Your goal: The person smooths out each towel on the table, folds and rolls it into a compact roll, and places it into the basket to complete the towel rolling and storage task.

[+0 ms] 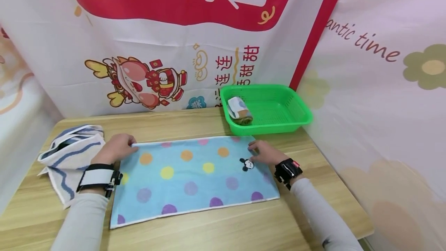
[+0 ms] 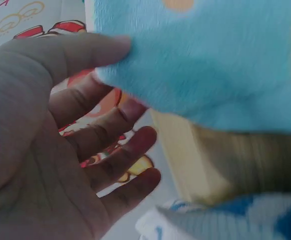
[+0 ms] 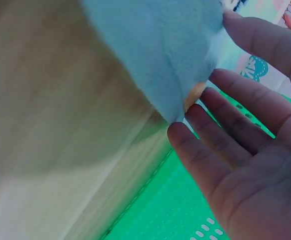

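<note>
A light blue towel [image 1: 189,175] with coloured dots and a small black-and-white cartoon face lies spread flat on the table. At its far left corner, my left hand [image 1: 120,148] pinches the cloth; the left wrist view shows the thumb [image 2: 118,49] on top and the index finger beneath, the other fingers spread apart. My right hand [image 1: 266,153] holds the far right edge near the cartoon face. Seen from the right wrist, the thumb [image 3: 255,35] rests on the towel's upper side while the fingertips [image 3: 178,132] meet its edge from the other side.
Behind the right hand stands a green plastic basket [image 1: 304,117] with a rolled towel [image 1: 239,110] at its left end. A crumpled white towel with blue stripes [image 1: 74,148] lies left of my left hand. Printed cloth [image 1: 209,36] hangs along the wooden table's [image 1: 195,235] back edge.
</note>
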`<state>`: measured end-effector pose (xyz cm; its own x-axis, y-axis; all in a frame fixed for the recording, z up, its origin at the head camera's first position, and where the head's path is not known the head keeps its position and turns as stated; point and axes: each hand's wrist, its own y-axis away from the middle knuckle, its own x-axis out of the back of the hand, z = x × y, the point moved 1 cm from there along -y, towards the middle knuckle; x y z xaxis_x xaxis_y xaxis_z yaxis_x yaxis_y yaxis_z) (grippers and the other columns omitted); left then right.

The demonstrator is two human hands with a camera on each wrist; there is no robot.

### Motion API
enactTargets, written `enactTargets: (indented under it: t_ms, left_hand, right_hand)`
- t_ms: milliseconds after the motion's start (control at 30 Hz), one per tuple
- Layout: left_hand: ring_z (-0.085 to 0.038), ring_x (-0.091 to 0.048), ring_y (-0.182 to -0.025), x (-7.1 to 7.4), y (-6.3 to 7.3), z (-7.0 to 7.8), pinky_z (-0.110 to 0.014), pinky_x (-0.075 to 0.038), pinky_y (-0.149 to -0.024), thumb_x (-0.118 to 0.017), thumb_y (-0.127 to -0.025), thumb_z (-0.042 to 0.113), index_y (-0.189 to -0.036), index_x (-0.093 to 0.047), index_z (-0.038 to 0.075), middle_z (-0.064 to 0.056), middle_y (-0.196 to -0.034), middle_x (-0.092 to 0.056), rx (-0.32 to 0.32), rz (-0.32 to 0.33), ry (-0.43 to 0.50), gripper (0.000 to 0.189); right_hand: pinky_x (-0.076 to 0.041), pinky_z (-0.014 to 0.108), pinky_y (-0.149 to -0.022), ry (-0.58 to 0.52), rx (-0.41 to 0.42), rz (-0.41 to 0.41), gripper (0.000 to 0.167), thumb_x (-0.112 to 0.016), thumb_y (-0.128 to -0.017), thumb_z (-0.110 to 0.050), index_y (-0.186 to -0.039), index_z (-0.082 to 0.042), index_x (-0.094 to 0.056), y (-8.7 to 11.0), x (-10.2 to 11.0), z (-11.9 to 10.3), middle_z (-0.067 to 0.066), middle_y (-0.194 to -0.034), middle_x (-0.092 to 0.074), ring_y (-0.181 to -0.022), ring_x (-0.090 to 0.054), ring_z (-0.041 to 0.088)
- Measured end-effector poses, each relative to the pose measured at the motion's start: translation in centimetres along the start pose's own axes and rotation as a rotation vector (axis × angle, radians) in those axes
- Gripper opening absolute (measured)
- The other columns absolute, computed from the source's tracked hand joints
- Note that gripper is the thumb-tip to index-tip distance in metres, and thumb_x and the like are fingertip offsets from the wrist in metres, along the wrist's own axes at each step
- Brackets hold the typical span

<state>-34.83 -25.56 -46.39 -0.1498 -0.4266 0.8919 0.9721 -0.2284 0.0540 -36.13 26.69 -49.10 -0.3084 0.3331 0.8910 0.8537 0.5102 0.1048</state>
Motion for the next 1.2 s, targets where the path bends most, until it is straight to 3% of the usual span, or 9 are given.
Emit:
enactTargets:
  t_ms: [67,167,300,400,533,767,900,1067,1200]
  left_hand:
    - [-0.024,-0.056,-0.07,0.2,0.5,-0.2,-0.035,-0.045,-0.058,-0.067,-0.094,0.018,-0.095,-0.07,-0.005,-0.016,-0.085,-0.066,0.032,-0.006,-0.035,0.023]
    - [-0.029,-0.061,-0.078,0.6,1.1,-0.5,-0.043,-0.051,-0.065,-0.066,-0.095,0.019,-0.107,-0.07,-0.011,-0.025,-0.098,-0.069,0.069,-0.002,-0.074,0.032]
    - [-0.037,-0.063,-0.089,0.8,0.8,-0.8,-0.055,-0.052,-0.077,-0.064,-0.096,0.011,-0.113,-0.067,-0.015,-0.032,-0.109,-0.067,0.058,0.009,-0.079,0.031]
    - [-0.043,-0.062,-0.096,0.3,0.4,-1.1,-0.06,-0.05,-0.084,-0.061,-0.095,0.004,-0.114,-0.066,-0.015,-0.034,-0.113,-0.065,0.034,0.014,-0.057,0.028]
    - [-0.049,-0.059,-0.107,-0.7,-0.1,-1.6,-0.064,-0.048,-0.09,-0.056,-0.095,0.0,-0.118,-0.064,-0.015,-0.037,-0.119,-0.063,-0.001,0.028,-0.034,0.029]
    - [-0.051,-0.058,-0.108,-1.4,-0.2,-2.0,-0.065,-0.047,-0.091,-0.058,-0.094,-0.002,-0.116,-0.065,-0.016,-0.038,-0.119,-0.062,-0.007,0.047,-0.01,0.027]
    - [-0.048,-0.06,-0.103,-1.4,-0.1,-2.1,-0.061,-0.05,-0.087,-0.058,-0.096,0.001,-0.116,-0.066,-0.016,-0.037,-0.117,-0.064,0.004,0.045,-0.019,0.027]
    - [-0.032,-0.06,-0.079,-1.0,0.3,-2.3,-0.045,-0.051,-0.068,-0.059,-0.097,0.007,-0.103,-0.069,-0.011,-0.024,-0.093,-0.066,0.044,0.011,-0.025,0.022]
    - [-0.027,-0.056,-0.073,-0.9,0.7,-2.3,-0.039,-0.047,-0.064,-0.061,-0.095,0.007,-0.094,-0.069,-0.006,-0.016,-0.084,-0.063,0.048,-0.001,-0.01,0.015]
  right_hand:
    - [-0.041,0.055,-0.111,0.008,0.021,0.008,0.044,-0.076,-0.088,-0.009,-0.127,0.009,-0.064,-0.1,0.0,0.0,0.03,-0.138,-0.057,-0.13,-0.052,0.048]
    - [-0.054,0.049,-0.093,0.017,0.091,0.016,0.023,-0.073,-0.09,-0.006,-0.107,0.01,-0.07,-0.5,0.1,-0.1,0.027,-0.111,-0.068,-0.102,-0.066,0.039]
    - [-0.052,0.034,-0.068,0.033,0.121,0.035,0.009,-0.067,-0.094,-0.003,-0.094,0.004,-0.072,-1.1,0.5,-0.6,0.013,-0.083,-0.067,-0.066,-0.055,0.018]
    - [-0.054,0.032,-0.072,0.063,0.09,0.039,0.013,-0.064,-0.095,-0.002,-0.103,0.004,-0.074,-1.6,0.8,-1.3,0.011,-0.091,-0.072,-0.071,-0.058,0.013]
    - [-0.057,0.041,-0.082,0.125,0.073,0.085,0.015,-0.061,-0.093,0.005,-0.105,0.005,-0.071,-2.8,0.7,-2.0,0.016,-0.099,-0.072,-0.085,-0.066,0.023]
    - [-0.057,0.042,-0.088,0.353,0.052,0.153,0.023,-0.061,-0.093,0.006,-0.114,-0.002,-0.067,-4.7,-0.8,-1.9,0.015,-0.104,-0.071,-0.097,-0.069,0.029]
    - [-0.057,0.043,-0.086,0.326,0.025,0.145,0.023,-0.06,-0.093,0.007,-0.113,-0.002,-0.066,-5.0,-1.0,-1.8,0.016,-0.105,-0.071,-0.097,-0.069,0.03]
    - [-0.056,0.044,-0.086,0.278,0.031,0.108,0.016,-0.063,-0.09,0.007,-0.105,0.002,-0.067,-5.3,-0.4,-2.0,0.017,-0.099,-0.07,-0.095,-0.068,0.032]
    - [-0.057,0.042,-0.085,0.258,0.033,0.066,0.011,-0.067,-0.09,0.003,-0.102,0.003,-0.068,-5.6,-0.3,-1.8,0.015,-0.097,-0.071,-0.093,-0.069,0.031]
